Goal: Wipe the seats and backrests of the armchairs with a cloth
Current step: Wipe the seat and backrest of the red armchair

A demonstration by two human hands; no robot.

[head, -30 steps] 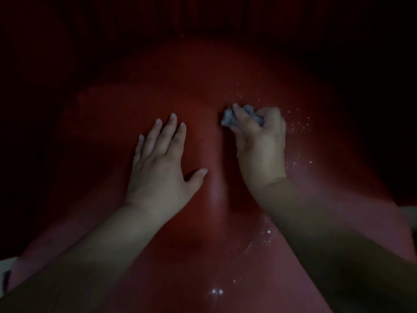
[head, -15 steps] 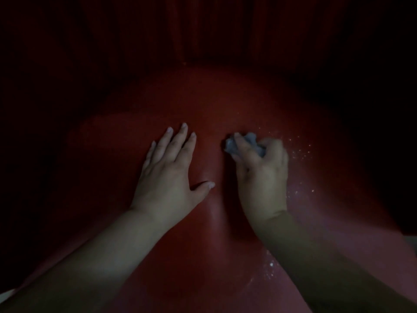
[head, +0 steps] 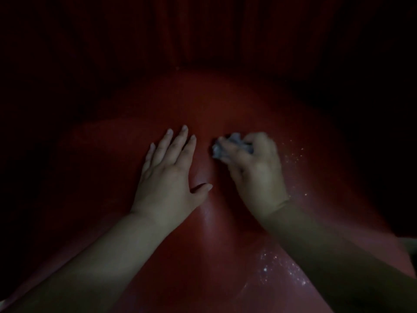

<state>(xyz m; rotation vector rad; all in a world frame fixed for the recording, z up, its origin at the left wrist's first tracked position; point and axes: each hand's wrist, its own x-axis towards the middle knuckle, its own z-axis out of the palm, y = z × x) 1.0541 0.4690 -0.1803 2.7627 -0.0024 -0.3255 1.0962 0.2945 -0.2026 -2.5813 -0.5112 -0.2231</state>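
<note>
Two hands on red seat [head: 212,222]: left hand [head: 168,177] flat, fingers straight; right hand [head: 252,168] fingers clutch cloth [head: 232,144]; specks [head: 295,154] beside fingers remain unwiped.

The red armchair seat [head: 209,233] looks smooth, glossy plastic flecked with glinting specks, while the crumpled grey cloth [head: 228,144] appears soft and matt.

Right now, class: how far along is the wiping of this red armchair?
Done: nothing clearly, in this dim light. In hand: the right hand grips a bunched cloth on the red seat, with the left hand flat beside it. Left: pale specks right of the cloth and more specks near the front edge.
</note>
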